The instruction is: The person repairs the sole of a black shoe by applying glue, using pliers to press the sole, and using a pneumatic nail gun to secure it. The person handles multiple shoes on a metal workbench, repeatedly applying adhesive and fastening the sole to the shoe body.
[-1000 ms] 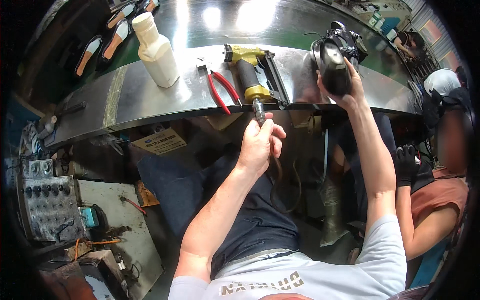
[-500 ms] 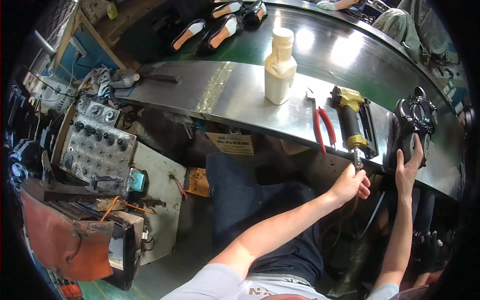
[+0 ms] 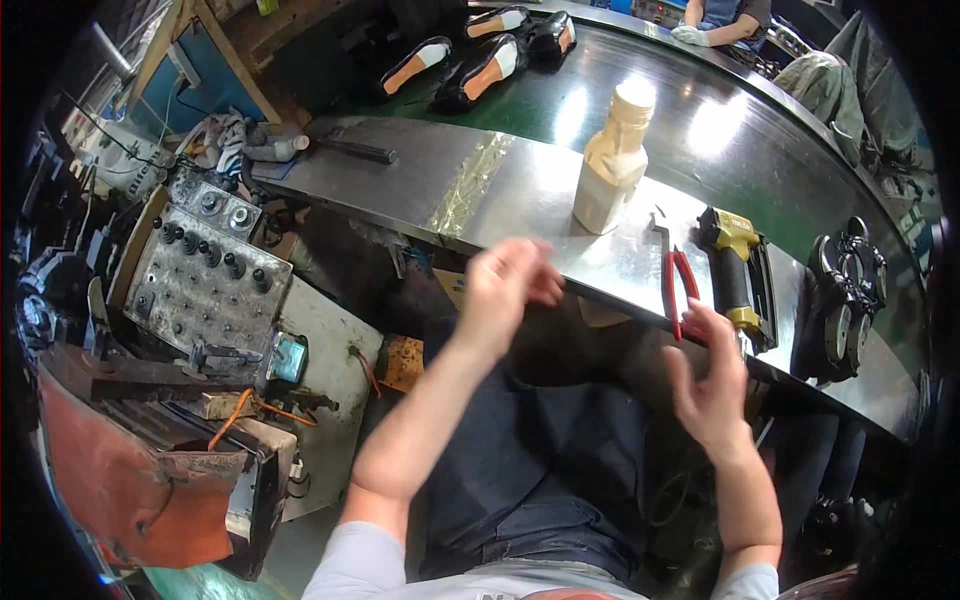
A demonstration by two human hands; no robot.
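Note:
My left hand (image 3: 508, 292) hangs in front of the bench edge, its fingers loosely bent and a little apart, slightly blurred, with nothing visible in them. My right hand (image 3: 715, 385) is open, thumb and fingers spread, just before the edge near the red-handled pliers (image 3: 677, 280) and the gold and black air nailer (image 3: 738, 265). The fingertips overlap the pliers' handle ends in the picture; whether they touch, I cannot tell. A cream-coloured plastic bottle (image 3: 612, 165) stands upright left of the pliers. Black strappy shoes (image 3: 845, 300) lie right of the nailer, untouched.
Several black shoes (image 3: 485, 70) lie on the green conveyor belt (image 3: 690, 160) behind the metal bench (image 3: 400, 190). A dark-handled tool (image 3: 355, 150) rests on the bench's left part. At left stands a worn machine with a knobbed panel (image 3: 205, 265). A gloved co-worker's hand (image 3: 690, 36) is across the belt.
My left hand has let go of the nailer's hose fitting and swung left. My right hand has left the strappy shoes and come left toward the pliers. The view has shifted slightly.

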